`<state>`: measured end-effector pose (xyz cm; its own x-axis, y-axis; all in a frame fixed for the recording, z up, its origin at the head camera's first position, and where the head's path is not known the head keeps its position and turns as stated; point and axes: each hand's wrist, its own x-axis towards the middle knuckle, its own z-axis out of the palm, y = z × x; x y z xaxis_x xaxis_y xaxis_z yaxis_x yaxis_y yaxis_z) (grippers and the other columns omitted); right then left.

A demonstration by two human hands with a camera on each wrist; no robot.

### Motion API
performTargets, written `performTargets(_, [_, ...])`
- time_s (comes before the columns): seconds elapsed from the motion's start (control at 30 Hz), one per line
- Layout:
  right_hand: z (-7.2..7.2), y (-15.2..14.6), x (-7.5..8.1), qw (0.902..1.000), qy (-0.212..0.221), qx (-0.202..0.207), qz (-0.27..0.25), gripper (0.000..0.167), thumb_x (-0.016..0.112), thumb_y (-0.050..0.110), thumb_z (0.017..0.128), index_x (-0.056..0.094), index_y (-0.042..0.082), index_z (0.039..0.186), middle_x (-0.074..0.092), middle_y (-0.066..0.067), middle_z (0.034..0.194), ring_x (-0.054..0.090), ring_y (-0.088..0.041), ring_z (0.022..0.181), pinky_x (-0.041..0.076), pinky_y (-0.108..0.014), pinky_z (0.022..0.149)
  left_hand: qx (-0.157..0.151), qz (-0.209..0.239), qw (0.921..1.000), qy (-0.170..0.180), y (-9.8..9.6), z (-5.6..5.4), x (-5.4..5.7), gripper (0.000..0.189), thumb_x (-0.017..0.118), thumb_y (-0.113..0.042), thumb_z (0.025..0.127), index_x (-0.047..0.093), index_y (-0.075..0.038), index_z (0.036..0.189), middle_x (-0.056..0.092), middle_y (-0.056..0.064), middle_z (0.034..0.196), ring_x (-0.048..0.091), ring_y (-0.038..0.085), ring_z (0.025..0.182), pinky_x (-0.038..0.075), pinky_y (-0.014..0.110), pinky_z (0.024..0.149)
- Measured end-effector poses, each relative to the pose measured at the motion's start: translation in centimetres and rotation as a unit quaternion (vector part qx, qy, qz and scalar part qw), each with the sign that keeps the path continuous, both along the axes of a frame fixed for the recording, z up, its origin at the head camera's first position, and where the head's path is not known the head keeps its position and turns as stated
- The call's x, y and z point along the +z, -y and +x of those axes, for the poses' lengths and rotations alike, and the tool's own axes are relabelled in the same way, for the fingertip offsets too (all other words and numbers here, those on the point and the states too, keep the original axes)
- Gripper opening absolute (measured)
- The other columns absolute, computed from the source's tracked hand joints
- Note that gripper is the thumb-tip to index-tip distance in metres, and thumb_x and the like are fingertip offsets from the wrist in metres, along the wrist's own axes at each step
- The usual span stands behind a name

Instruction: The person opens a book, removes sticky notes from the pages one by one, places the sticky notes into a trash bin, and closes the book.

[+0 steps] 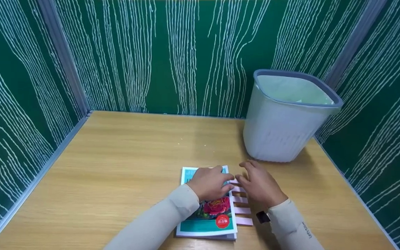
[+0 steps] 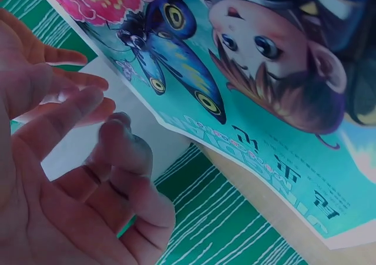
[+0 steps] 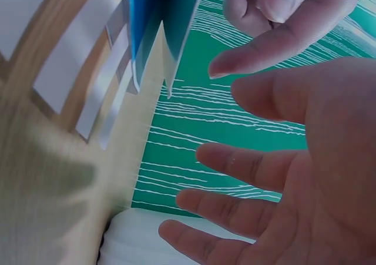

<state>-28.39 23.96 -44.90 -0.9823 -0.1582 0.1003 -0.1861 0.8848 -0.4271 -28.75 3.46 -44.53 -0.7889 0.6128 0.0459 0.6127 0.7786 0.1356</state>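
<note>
One worktop [image 1: 127, 156] extends beneath the book [image 1: 205, 227]. A bin [image 1: 276, 128] stands beyond the book, to its right. The book lies cover up, flat on the worktop. Left hand [image 1: 210, 184]: above the book, fingers loosely bent; grip holding nothing. Right hand [image 1: 262, 184]: just right of the book, fingers extended; grip wide, holding nothing. Five pink strips [image 1: 243, 221] project past the book's right edge, spaced apart.
</note>
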Motion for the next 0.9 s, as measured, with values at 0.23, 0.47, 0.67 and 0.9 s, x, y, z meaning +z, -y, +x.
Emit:
performTargets(0.23, [0.05, -0.23, -0.63, 0.9995, -0.027, 0.012, -0.005, 0.047, 0.066, 0.034, 0.100, 0.061, 0.005, 0.137, 0.056, -0.021, 0.145, 0.056, -0.040, 0.134, 0.045, -0.060, 0.110, -0.010, -0.011, 0.9998, 0.015, -0.58, -0.05, -0.55, 0.042, 0.055, -0.060, 0.100, 0.067, -0.041, 0.135, 0.069, 0.000, 0.127, 0.067, 0.017, 0.111, 0.060, 0.040, 0.088])
performTargets(0.47, [0.19, -0.24, -1.01, 0.9994, -0.033, 0.011, -0.004, 0.045, 0.068, 0.032, 0.099, 0.062, 0.005, 0.135, 0.058, -0.019, 0.141, 0.060, -0.037, 0.128, 0.048, -0.059, 0.107, -0.016, -0.036, 0.9992, 0.009, -1.02, 0.30, -0.74, 0.043, 0.053, -0.061, 0.101, 0.063, -0.044, 0.139, 0.067, 0.004, 0.128, 0.067, 0.018, 0.106, 0.060, 0.040, 0.088])
performTargets(0.67, [0.30, -0.19, -0.97, 0.9999, 0.002, -0.006, -0.015, 0.047, 0.067, 0.034, 0.099, 0.060, 0.007, 0.138, 0.057, -0.018, 0.143, 0.060, -0.036, 0.128, 0.048, -0.059, 0.108, -0.006, -0.015, 0.9993, 0.033, -1.00, 0.45, -0.58, 0.047, 0.055, -0.065, 0.098, 0.066, -0.040, 0.137, 0.067, 0.001, 0.129, 0.067, 0.018, 0.108, 0.060, 0.039, 0.090])
performTargets(0.9, [0.19, -0.52, -1.08, 0.9999, 0.002, -0.001, -0.013, 0.046, 0.066, 0.032, 0.099, 0.060, 0.006, 0.137, 0.060, -0.019, 0.139, 0.061, -0.037, 0.126, 0.048, -0.059, 0.107, -0.009, 0.025, 0.9996, 0.006, -0.36, 0.62, 0.09, 0.047, 0.059, -0.062, 0.097, 0.069, -0.029, 0.129, 0.069, -0.002, 0.116, 0.068, 0.014, 0.098, 0.060, 0.033, 0.081])
